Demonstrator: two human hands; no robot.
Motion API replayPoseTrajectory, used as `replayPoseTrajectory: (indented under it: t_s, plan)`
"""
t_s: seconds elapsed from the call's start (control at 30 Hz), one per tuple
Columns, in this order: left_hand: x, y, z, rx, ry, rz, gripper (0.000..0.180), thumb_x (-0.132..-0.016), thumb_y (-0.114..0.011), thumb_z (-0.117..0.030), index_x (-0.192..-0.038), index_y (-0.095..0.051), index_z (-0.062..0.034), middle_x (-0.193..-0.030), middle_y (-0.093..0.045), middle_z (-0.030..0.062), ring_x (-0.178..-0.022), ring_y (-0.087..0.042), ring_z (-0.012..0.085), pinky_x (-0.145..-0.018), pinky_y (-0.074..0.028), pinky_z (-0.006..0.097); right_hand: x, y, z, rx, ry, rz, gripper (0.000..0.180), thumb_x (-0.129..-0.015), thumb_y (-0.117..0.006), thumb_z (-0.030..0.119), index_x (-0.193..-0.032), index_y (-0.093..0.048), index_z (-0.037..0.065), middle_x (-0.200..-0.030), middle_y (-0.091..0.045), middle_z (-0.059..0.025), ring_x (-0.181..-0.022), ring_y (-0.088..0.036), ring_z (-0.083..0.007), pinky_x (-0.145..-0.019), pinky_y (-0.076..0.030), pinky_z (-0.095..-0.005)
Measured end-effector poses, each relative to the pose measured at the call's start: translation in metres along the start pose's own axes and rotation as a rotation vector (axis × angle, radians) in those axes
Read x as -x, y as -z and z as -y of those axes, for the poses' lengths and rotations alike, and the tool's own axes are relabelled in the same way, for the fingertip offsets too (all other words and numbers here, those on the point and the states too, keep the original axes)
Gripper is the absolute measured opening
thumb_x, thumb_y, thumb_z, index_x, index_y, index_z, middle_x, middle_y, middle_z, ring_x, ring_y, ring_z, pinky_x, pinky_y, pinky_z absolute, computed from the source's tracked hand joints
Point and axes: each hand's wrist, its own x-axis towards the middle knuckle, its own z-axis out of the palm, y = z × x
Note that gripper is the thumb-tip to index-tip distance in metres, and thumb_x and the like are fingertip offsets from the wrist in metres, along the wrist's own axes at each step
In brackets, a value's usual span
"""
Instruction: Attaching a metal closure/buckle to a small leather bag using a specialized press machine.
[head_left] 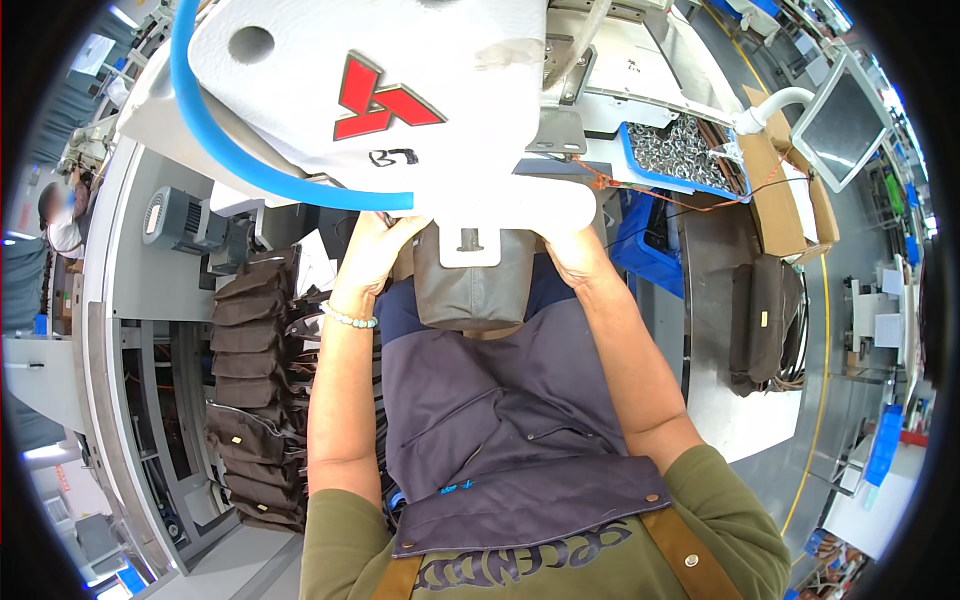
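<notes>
A dark brown-grey bag piece (474, 290) hangs beneath the white head of an industrial sewing machine (280, 90). My left hand (382, 245) is at the piece's upper left side, its thumb pressed toward the edge and its fingertips partly covered by the machine. On the opposite side, my right hand (577, 255) reaches up beside the piece; the machine head hides its fingers. A white plate (470, 248) with a dark slot overlaps the front of the piece. The stitching area is out of sight.
Several dark bags (255, 370) hang stacked at my left. On the right lie another dark bag (770, 325), a blue tray of metal rings (683, 185), a cardboard box (775, 215) and a screen (843, 122) on an arm. A blue hose (225, 150) curves round the machine head.
</notes>
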Motion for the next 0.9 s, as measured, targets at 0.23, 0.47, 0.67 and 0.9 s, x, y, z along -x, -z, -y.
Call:
replayPoseTrajectory:
  t_s: [0.23,0.47,0.67,0.9]
  plan:
    - [0.006,-0.004,-0.007,-0.045,-0.045,0.008,0.022,-0.087,-0.075,-0.007,-0.107,-0.067,-0.0005,-0.101,-0.066,0.0021,-0.096,-0.059,0.0109,-0.088,-0.048,0.028,0.002,0.0,0.001,0.069,0.04,0.009,0.033,-0.093,-0.057,0.007,-0.122,-0.065,-0.006,-0.115,-0.069,-0.0073,-0.105,-0.062,-0.0119,-0.096,-0.046,-0.0273]
    - [0.013,-0.004,-0.011,-0.073,-0.104,0.021,0.013,-0.09,-0.072,-0.009,-0.098,-0.07,0.0017,-0.092,-0.068,0.0005,-0.085,-0.059,0.0086,-0.078,-0.049,0.027,0.004,-0.001,0.008,0.156,0.04,0.021,0.017,-0.091,-0.053,0.006,-0.099,-0.064,-0.004,-0.092,-0.063,-0.0014,-0.088,-0.056,-0.0081,-0.081,-0.046,-0.0239]
    - [0.012,0.0,-0.009,-0.058,-0.111,0.046,0.012,-0.089,-0.073,-0.009,-0.094,-0.07,0.0022,-0.087,-0.068,0.0,-0.08,-0.057,0.0073,-0.071,-0.048,0.026,0.002,-0.005,0.006,0.119,0.052,0.017,0.01,-0.088,-0.054,0.003,-0.091,-0.062,-0.002,-0.084,-0.059,0.0015,-0.08,-0.054,-0.0063,-0.073,-0.044,-0.0222]
    - [0.012,0.001,-0.01,-0.083,-0.092,0.005,0.013,-0.088,-0.075,-0.009,-0.092,-0.07,0.0024,-0.083,-0.067,0.0,-0.078,-0.058,0.0082,-0.071,-0.049,0.027,0.005,-0.008,0.004,0.078,0.077,-0.022,0.009,-0.087,-0.054,0.001,-0.09,-0.062,-0.001,-0.083,-0.059,0.0017,-0.079,-0.053,-0.0056,-0.073,-0.044,-0.0216]
